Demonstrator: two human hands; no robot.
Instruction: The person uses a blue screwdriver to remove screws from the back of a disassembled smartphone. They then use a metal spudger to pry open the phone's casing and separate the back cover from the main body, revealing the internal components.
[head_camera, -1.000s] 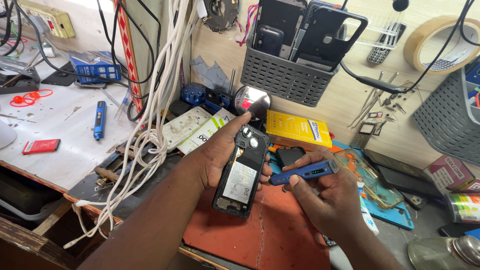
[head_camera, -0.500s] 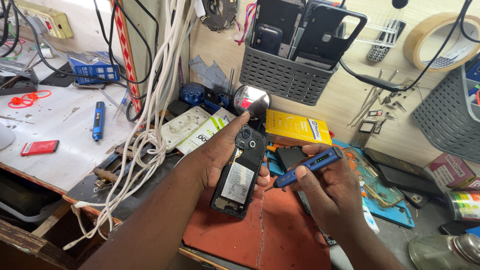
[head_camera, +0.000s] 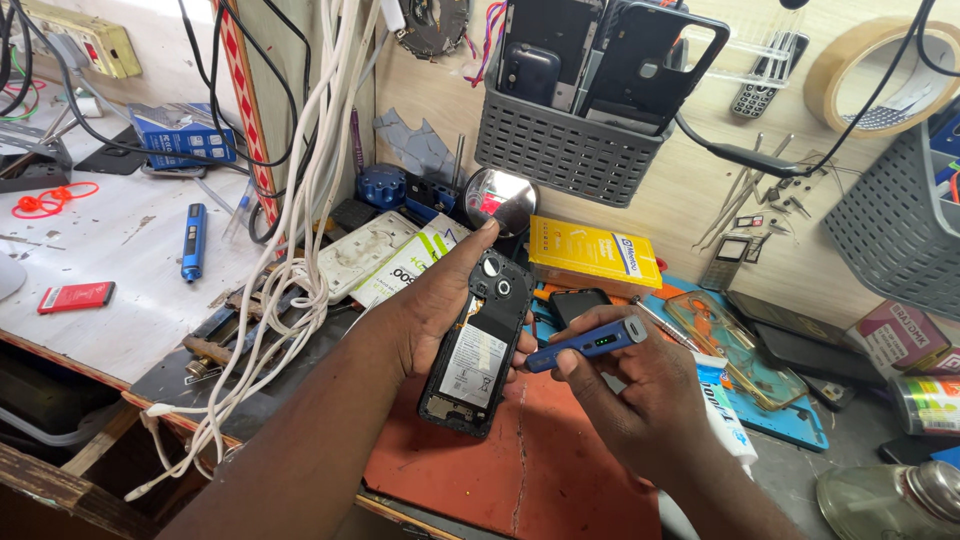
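Hands stay busy: my left hand (head_camera: 440, 310) still grips the open phone (head_camera: 478, 345), and my right hand (head_camera: 630, 395) has lifted the blue screwdriver (head_camera: 585, 345) closer to it.

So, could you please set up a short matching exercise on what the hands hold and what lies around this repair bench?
Things:
1. black opened phone with its back cover off
2. blue pen-shaped electric screwdriver
3. small red flat rectangular battery
4. grey slotted plastic basket

Places:
A. hung on the wooden wall, filled with dark phones
B. gripped in the right hand
C. lying on the white table at far left
D. held in the left hand above the red mat

Pairs: 1-D, 2-B, 3-C, 4-A
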